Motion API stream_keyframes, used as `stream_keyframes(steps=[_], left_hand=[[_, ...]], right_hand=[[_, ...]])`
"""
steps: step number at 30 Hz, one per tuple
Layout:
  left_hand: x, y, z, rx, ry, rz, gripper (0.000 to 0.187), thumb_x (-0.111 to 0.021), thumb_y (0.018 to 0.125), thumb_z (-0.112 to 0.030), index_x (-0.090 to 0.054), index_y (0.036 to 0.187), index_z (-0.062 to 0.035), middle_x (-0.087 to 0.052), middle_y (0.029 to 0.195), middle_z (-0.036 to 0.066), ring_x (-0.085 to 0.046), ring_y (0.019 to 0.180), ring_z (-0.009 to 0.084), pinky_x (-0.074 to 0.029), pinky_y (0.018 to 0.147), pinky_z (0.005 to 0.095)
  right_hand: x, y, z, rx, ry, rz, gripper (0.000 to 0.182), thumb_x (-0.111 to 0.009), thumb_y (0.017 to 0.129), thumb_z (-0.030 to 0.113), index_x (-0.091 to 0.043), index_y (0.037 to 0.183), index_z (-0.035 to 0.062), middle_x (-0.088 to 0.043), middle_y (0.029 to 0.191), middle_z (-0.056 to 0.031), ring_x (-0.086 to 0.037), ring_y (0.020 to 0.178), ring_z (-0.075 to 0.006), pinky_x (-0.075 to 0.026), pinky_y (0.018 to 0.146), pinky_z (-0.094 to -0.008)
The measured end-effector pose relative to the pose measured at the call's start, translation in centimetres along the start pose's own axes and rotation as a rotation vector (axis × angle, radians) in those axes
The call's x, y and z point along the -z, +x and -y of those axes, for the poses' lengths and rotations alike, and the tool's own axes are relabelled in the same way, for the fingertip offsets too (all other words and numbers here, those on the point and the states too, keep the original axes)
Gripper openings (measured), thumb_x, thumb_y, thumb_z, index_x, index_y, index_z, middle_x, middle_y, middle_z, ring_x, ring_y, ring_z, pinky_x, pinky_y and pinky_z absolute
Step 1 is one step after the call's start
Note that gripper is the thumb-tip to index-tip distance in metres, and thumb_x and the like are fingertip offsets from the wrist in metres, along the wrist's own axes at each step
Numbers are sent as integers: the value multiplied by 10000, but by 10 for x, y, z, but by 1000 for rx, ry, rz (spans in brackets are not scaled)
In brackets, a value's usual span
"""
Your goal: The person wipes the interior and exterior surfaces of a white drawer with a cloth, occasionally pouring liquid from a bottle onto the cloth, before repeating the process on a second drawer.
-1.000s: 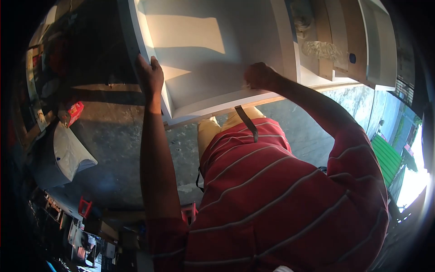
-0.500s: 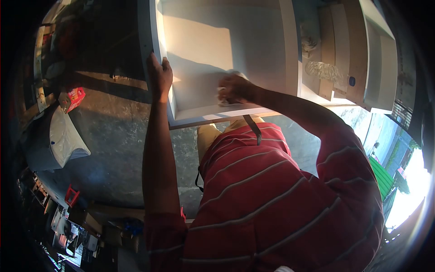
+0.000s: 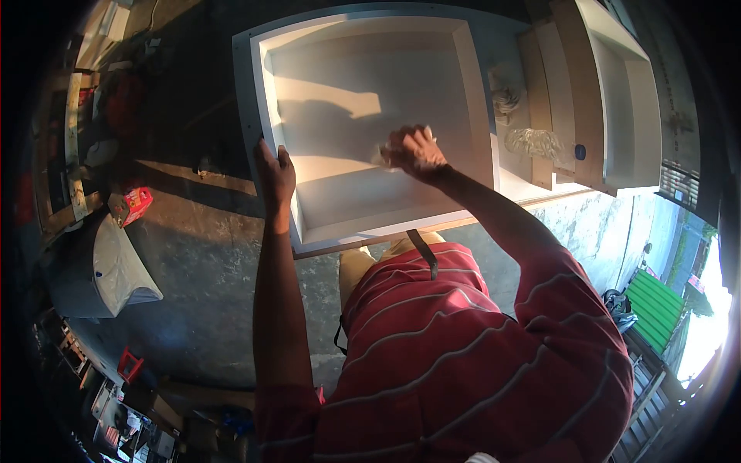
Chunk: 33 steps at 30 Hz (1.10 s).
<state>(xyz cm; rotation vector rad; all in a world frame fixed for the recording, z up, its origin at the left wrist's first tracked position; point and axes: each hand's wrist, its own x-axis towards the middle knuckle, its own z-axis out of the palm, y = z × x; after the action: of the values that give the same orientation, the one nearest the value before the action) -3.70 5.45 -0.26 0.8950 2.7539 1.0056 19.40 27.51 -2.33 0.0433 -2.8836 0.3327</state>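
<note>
A shallow white wooden box [image 3: 477, 116], like a drawer or cabinet carcass, lies open side up in front of me. My left hand [image 3: 276, 179] is wrapped over its left rim, thumb on the inner side and fingers outside. Over the inner floor of the box is my right hand [image 3: 417, 153], closed on a crumpled pale cloth [image 3: 381, 157]; the cloth is partly hidden and smeared by motion. Sunlight and shadows fall across the box's floor.
To the right stand another pale wooden box [image 3: 634, 108] and a bundle of whitish cord [image 3: 532, 143]. On the concrete floor [image 3: 201, 285] at the left are a red carton [image 3: 137, 204], a white sheet-like piece [image 3: 120, 266] and a small red stool [image 3: 130, 364].
My right hand has moved with the cloth across the box's floor, away from its near edge. The left hand keeps its hold on the rim. The view has shifted, showing the box's far side.
</note>
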Motion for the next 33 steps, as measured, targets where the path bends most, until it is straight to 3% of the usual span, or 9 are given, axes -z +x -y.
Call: stream_keyframes(steps=[4, 8, 13, 18, 22, 24, 27, 30, 33], left_hand=[[-4, -1, 8, 17, 33, 20, 450, -508, 906, -157, -393, 1242, 120, -465, 1187, 319, -474, 1102, 454, -404, 941, 452], [-1, -1, 3, 40, 37, 18, 439, -505, 910, -151, -395, 1241, 115, -465, 1185, 315, -481, 1091, 452, -402, 937, 455], [2, -2, 4, 74, -49, 69, 421, -504, 911, -135, -396, 1235, 110, -469, 1169, 302, -479, 1081, 448, -397, 925, 463], [3, 0, 2, 54, -69, 61, 423, -506, 909, -133, -390, 1243, 98, -466, 1168, 296, -476, 1085, 448, -397, 924, 466], [5, -2, 0, 81, -68, 74, 420, -510, 907, -131, -390, 1249, 81, -466, 1171, 290, -476, 1086, 447, -397, 926, 470], [3, -3, 3, 98, -75, 81, 420, -510, 907, -133, -390, 1252, 73, -466, 1173, 287, -476, 1085, 447, -397, 926, 472], [5, -2, 1, 95, -55, 85, 421, -513, 905, -134, -391, 1258, 60, -466, 1176, 285, -475, 1086, 447, -398, 926, 475], [9, -2, -4, 95, -34, 75, 427, -519, 899, -120, -385, 1264, 58, -462, 1179, 286, -468, 1094, 447, -395, 927, 479], [6, -3, -1, 41, -15, 53, 437, -517, 896, -89, -368, 1275, 70, -459, 1187, 288, -470, 1095, 448, -395, 925, 473]], right_hand=[[-14, 45, -44, -699, -126, -370, 235, -694, 767, 279, -671, 994, 225, -567, 1037, -57, -490, 1031, -305, -400, 814, -434], [-25, 29, 12, -169, 126, 126, 240, -645, 817, 358, -696, 1024, 249, -478, 1176, -112, -478, 1034, -313, -387, 851, -453], [-38, 69, -50, -487, -71, -208, 196, -631, 825, 299, -693, 1008, 260, -541, 1099, -126, -485, 1032, -323, -401, 840, -466], [-33, 67, 31, -246, 98, 335, 259, -563, 872, 436, -694, 1038, 287, -494, 1207, -117, -441, 1154, -295, -331, 983, -465], [-34, 71, -20, -203, -1, -57, 332, -635, 822, 369, -671, 1052, 133, -559, 1074, -87, -522, 1026, -295, -396, 873, -436], [-26, 97, -68, -602, -129, -105, 289, -648, 804, 330, -668, 1046, 173, -576, 1021, -61, -541, 896, -283, -408, 761, -416], [-32, 99, -64, -535, -191, -209, 173, -580, 853, 380, -667, 825, 233, -558, 981, -44, -511, 880, -254, -375, 728, -405], [-46, 73, 11, -218, -14, 33, 258, -584, 844, 404, -682, 1042, 270, -551, 1089, -76, -496, 1049, -258, -368, 875, -423], [-32, 88, 36, -146, 186, 152, 286, -577, 861, 395, -693, 1031, 197, -537, 1046, -90, -500, 1047, -263, -378, 859, -433]])
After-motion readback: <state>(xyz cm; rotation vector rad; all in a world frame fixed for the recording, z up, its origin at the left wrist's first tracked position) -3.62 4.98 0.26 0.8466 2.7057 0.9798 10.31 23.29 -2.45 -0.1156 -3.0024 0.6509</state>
